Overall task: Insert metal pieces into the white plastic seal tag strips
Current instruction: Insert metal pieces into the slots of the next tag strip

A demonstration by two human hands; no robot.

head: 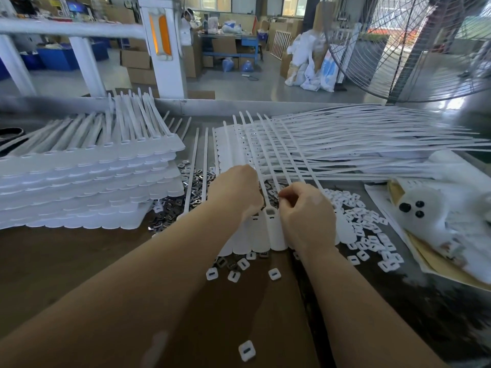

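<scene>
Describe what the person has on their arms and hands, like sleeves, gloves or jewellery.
Nothing is worn on either. Both forearms are bare right up to the bottom edge of the picture, with no sleeve or cuff showing. The left hand and right hand have no gloves, and no watch, bracelet or ring is visible.

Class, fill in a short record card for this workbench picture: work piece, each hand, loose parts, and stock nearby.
work piece: white plastic seal tag strip sheet, flat on the brown table
left hand: fingers curled, on the sheet
right hand: pinching something small, too small to identify
loose parts: small dark metal pieces; white square plastic caps
stock: stacked white strip sheets, left
</scene>
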